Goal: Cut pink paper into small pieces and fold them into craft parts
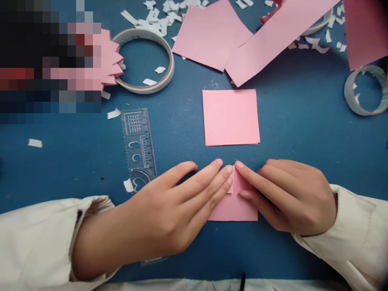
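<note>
A small pink paper piece (233,208) lies on the blue table (303,133) near the front edge, its top corners folded in to a point. My left hand (169,206) lies flat over its left side, fingers stretched out and pressing the fold. My right hand (287,194) presses the right flap with its index finger extended, the other fingers curled. The fingertips of both hands meet at the paper's tip. A stack of pink paper squares (230,117) sits just beyond the hands.
A clear plastic ruler (139,145) lies left of the hands. Tape rolls sit at the back left (147,60) and at the right edge (363,91). Larger pink sheets (212,34), white paper scraps (157,18) and a folded pink paper fan (110,56) cover the far side.
</note>
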`<state>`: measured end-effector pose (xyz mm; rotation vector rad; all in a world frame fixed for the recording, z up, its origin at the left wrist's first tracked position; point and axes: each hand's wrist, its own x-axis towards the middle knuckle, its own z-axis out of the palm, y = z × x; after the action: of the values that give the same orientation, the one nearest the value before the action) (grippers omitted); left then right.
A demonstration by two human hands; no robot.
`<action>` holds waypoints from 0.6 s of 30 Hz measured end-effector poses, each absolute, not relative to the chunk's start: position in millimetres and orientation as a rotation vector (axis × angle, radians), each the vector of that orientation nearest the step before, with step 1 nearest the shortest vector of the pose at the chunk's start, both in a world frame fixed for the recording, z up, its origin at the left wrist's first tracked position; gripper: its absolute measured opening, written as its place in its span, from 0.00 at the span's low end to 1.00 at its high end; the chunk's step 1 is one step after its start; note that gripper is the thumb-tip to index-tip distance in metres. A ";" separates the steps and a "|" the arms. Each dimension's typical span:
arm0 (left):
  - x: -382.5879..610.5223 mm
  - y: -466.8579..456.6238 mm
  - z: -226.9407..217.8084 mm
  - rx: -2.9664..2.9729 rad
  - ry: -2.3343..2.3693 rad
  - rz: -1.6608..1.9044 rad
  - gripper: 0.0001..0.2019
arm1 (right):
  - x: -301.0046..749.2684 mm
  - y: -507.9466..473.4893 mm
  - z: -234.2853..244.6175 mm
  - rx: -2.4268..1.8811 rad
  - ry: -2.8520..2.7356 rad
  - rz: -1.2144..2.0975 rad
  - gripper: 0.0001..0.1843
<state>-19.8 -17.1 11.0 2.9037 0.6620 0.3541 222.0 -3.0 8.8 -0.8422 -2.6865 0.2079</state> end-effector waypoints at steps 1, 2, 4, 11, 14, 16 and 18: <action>-19.5 -17.5 11.2 2.901 0.682 0.348 0.18 | 222.0 -2.5 9.1 -0.839 -2.689 0.208 0.18; -19.0 -18.1 11.5 2.900 0.700 0.340 0.18 | 222.0 -2.0 9.3 -0.835 -2.693 0.209 0.18; -18.1 -19.1 11.9 2.909 0.708 0.327 0.18 | 221.8 -1.5 9.4 -0.836 -2.695 0.209 0.18; -17.9 -20.2 11.5 2.901 0.721 0.262 0.20 | 222.7 -3.6 7.8 -0.828 -2.657 0.133 0.16; -18.3 -19.6 11.2 2.912 0.683 0.276 0.20 | 223.7 -4.1 7.7 -0.793 -2.659 0.134 0.16; -18.3 -19.6 11.2 2.901 0.695 0.279 0.20 | 224.5 -3.8 7.6 -0.781 -2.667 0.131 0.16; -18.0 -19.7 11.4 2.880 0.728 0.266 0.19 | 225.0 -3.1 7.4 -0.771 -2.682 0.131 0.15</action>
<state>-18.0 -19.7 11.4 2.8804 0.7284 0.2660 225.0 -3.1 7.4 -0.7712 -2.6820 0.1311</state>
